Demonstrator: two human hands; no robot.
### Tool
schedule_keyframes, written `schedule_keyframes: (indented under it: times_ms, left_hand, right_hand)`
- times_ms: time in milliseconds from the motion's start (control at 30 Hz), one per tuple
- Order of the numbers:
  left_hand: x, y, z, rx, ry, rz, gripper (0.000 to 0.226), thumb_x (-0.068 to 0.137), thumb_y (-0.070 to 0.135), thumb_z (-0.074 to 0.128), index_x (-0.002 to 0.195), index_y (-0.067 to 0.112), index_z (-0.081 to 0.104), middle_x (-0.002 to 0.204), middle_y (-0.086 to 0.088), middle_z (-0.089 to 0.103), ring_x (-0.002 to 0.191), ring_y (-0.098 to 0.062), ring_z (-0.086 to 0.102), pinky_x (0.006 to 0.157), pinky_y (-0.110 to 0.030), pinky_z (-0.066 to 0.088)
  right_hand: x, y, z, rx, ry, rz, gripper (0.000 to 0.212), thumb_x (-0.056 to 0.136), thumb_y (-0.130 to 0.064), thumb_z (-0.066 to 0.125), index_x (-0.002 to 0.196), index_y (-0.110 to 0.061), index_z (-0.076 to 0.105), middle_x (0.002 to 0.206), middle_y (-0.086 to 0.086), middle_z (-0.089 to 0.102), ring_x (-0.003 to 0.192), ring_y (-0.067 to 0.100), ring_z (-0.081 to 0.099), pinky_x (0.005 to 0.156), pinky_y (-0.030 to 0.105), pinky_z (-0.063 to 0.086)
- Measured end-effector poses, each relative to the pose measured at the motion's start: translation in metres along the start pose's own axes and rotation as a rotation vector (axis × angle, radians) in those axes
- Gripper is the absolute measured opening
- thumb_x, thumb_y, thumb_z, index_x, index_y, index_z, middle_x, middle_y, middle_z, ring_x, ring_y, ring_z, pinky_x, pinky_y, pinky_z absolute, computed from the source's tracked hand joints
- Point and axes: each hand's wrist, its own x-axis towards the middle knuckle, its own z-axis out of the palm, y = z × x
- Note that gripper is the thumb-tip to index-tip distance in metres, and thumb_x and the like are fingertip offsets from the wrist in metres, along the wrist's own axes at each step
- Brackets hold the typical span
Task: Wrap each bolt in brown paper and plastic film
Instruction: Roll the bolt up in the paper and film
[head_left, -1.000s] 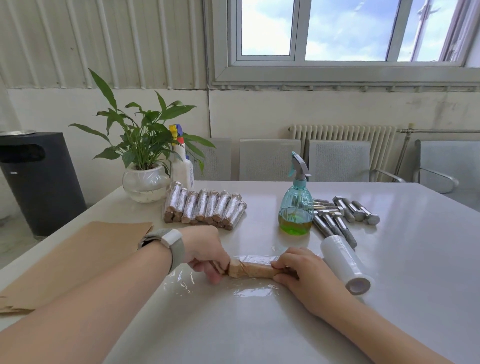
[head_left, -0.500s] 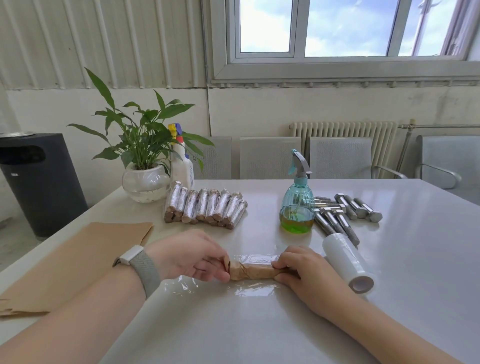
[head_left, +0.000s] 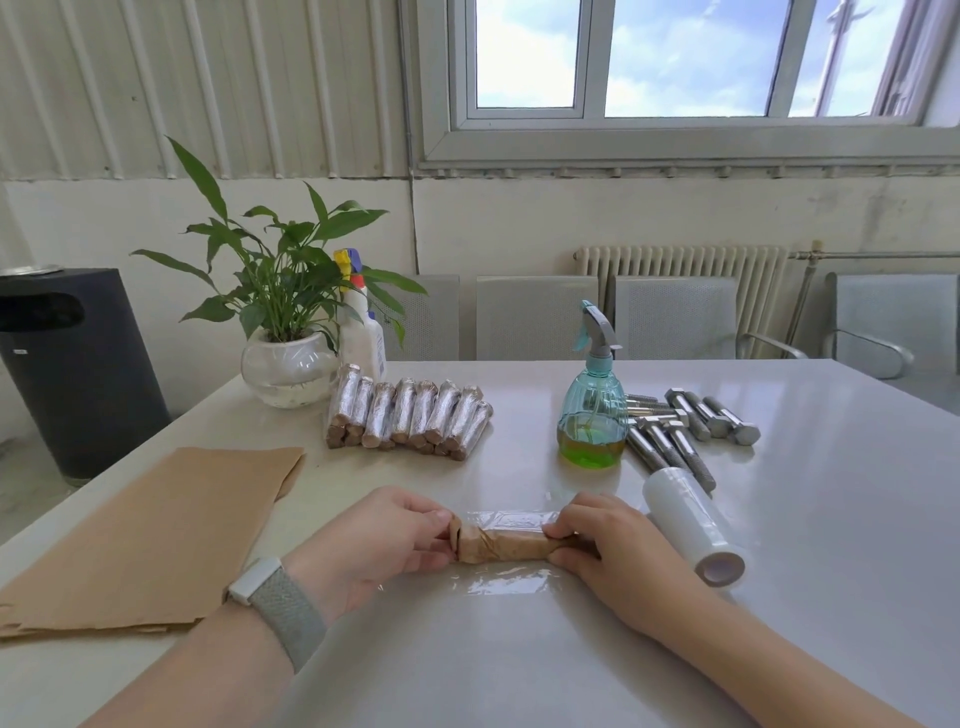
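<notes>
A bolt wrapped in brown paper lies crosswise on a sheet of clear plastic film spread on the white table. My left hand pinches its left end; my right hand grips its right end. A roll of plastic film lies just right of my right hand. Brown paper sheets lie at the left. Several wrapped bolts sit in a row at the back; several bare steel bolts lie at the back right.
A teal spray bottle with green liquid stands beside the bare bolts. A potted plant and a white spray bottle stand at the back left. A black bin is on the floor left; chairs line the far side.
My left hand has turned at the bolt's left end, its wrist swinging down and left so the watch now sits lower. The right hand keeps its hold on the right end.
</notes>
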Motion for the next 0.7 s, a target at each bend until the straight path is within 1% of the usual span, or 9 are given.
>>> schedule_keyframes:
  times_ms: [133,267,367,433,500,567,600,633,700]
  left_hand:
    - [-0.002,0.0,0.0,0.001,0.008,-0.01,0.025,0.1,0.004,0.048,0.099,-0.007,0.071,0.085,-0.012,0.074,0.067,-0.011,0.069,0.058,-0.019,0.052]
    - [-0.004,-0.002,0.008,-0.002,0.078,0.008,0.029,0.098,-0.002,0.047,0.09,0.002,0.075,0.081,-0.009,0.074,0.067,-0.011,0.066,0.056,-0.019,0.048]
    - [-0.005,-0.008,0.018,0.143,0.122,0.094,0.036,0.09,-0.01,0.044,0.079,0.004,0.075,0.074,-0.006,0.065,0.067,-0.02,0.051,0.054,-0.023,0.038]
    - [-0.007,-0.016,0.025,0.304,0.174,0.175,0.036,0.086,-0.009,0.042,0.073,0.011,0.069,0.069,0.002,0.053,0.064,-0.016,0.042,0.055,-0.026,0.03]
    - [-0.009,-0.024,0.033,0.409,0.223,0.26,0.039,0.087,-0.008,0.039,0.075,0.019,0.064,0.072,0.012,0.05,0.06,-0.008,0.038,0.056,-0.018,0.031]
    - [-0.011,-0.029,0.039,0.5,0.287,0.346,0.046,0.092,-0.004,0.038,0.094,0.034,0.063,0.095,0.015,0.047,0.076,0.0,0.046,0.068,-0.003,0.032]
    - [-0.011,-0.033,0.041,0.572,0.329,0.389,0.045,0.094,-0.001,0.037,0.114,0.03,0.062,0.105,0.013,0.04,0.091,0.002,0.046,0.076,0.0,0.028]
    - [-0.01,-0.035,0.043,0.657,0.353,0.403,0.047,0.094,0.001,0.037,0.132,0.023,0.055,0.11,0.009,0.035,0.102,-0.001,0.044,0.082,-0.001,0.024]
    - [-0.012,-0.037,0.05,0.931,0.37,0.391,0.055,0.094,0.003,0.035,0.147,0.016,0.038,0.115,0.004,0.03,0.111,-0.012,0.043,0.089,-0.009,0.028]
  right_hand:
    - [0.0,0.001,0.001,-0.001,0.006,0.004,0.01,0.085,-0.021,0.073,0.095,-0.021,0.071,0.086,-0.023,0.05,0.089,0.003,0.048,0.078,0.007,0.033]
    - [0.0,0.0,0.001,-0.005,0.012,0.012,0.01,0.085,-0.019,0.073,0.094,-0.02,0.071,0.088,-0.019,0.053,0.093,0.007,0.052,0.08,0.015,0.038]
    - [0.0,0.0,0.001,-0.013,0.013,0.014,0.01,0.086,-0.021,0.072,0.096,-0.02,0.071,0.089,-0.018,0.053,0.093,0.006,0.052,0.077,0.009,0.034]
    - [0.0,0.0,0.0,-0.012,0.007,0.019,0.011,0.087,-0.023,0.071,0.097,-0.021,0.071,0.09,-0.018,0.053,0.093,0.005,0.052,0.077,0.009,0.033]
    - [0.0,-0.001,0.0,-0.012,0.007,0.02,0.012,0.087,-0.024,0.07,0.099,-0.022,0.071,0.091,-0.019,0.053,0.094,0.006,0.053,0.077,0.011,0.034]
    - [0.0,-0.001,0.0,-0.019,0.011,0.015,0.012,0.088,-0.025,0.07,0.099,-0.022,0.071,0.09,-0.019,0.051,0.094,0.006,0.053,0.077,0.012,0.034]
    - [0.0,-0.001,0.0,-0.022,0.01,0.015,0.012,0.088,-0.025,0.07,0.099,-0.021,0.071,0.09,-0.019,0.051,0.094,0.006,0.053,0.078,0.012,0.034]
    - [0.0,-0.001,0.0,-0.022,0.008,0.017,0.012,0.088,-0.025,0.07,0.099,-0.021,0.071,0.09,-0.019,0.051,0.094,0.007,0.053,0.078,0.013,0.034]
    - [-0.001,0.0,0.001,-0.023,0.01,0.018,0.013,0.087,-0.024,0.07,0.099,-0.02,0.071,0.09,-0.019,0.051,0.094,0.008,0.054,0.078,0.013,0.034]
